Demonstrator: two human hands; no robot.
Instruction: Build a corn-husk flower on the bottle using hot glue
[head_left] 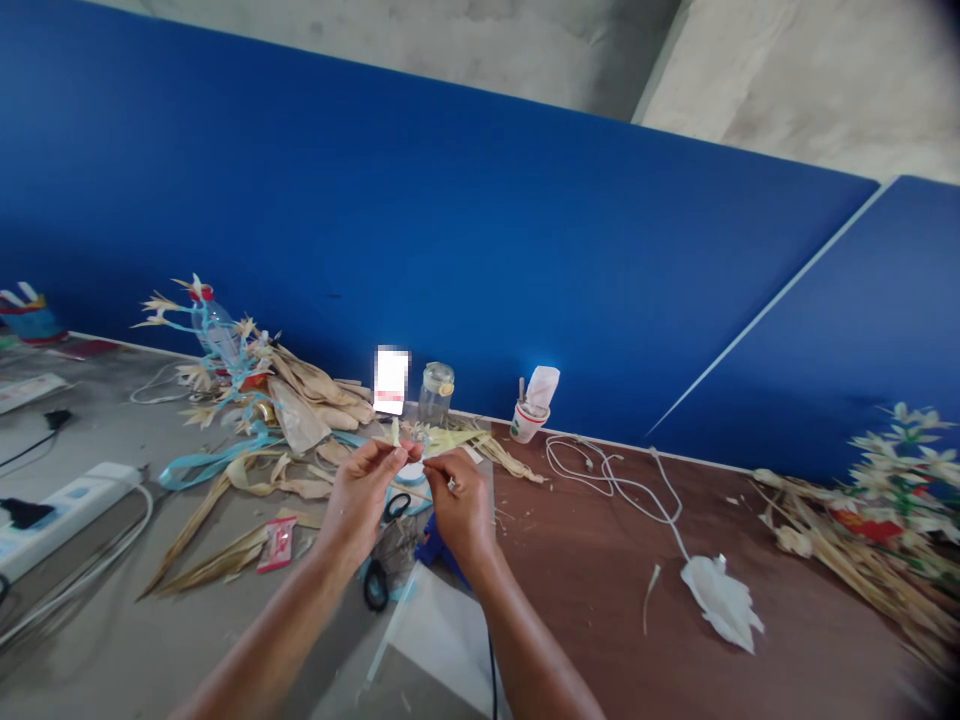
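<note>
My left hand (366,490) is raised over the table, thumb and fingers pinched on a small pale strip of corn husk (396,432) that sticks up from the fingertips. Close beside it, my right hand (461,502) is closed in a pinch; what its fingertips hold is too small to make out. Under the hands lie scissors with black handles (376,586), partly covered. A blue tool (433,545), mostly hidden by my right hand, rests near a white sheet (439,630). Dry corn husks (259,475) and a light blue ribbon (199,465) spread to the left.
A lit phone (391,382), a glass jar (436,395) and a paper cup (529,420) stand along the blue partition (465,230). Husk flowers on blue stems (225,350) are at left, near a power strip (67,520). A white cable (622,490) and more white flowers (900,470) lie right.
</note>
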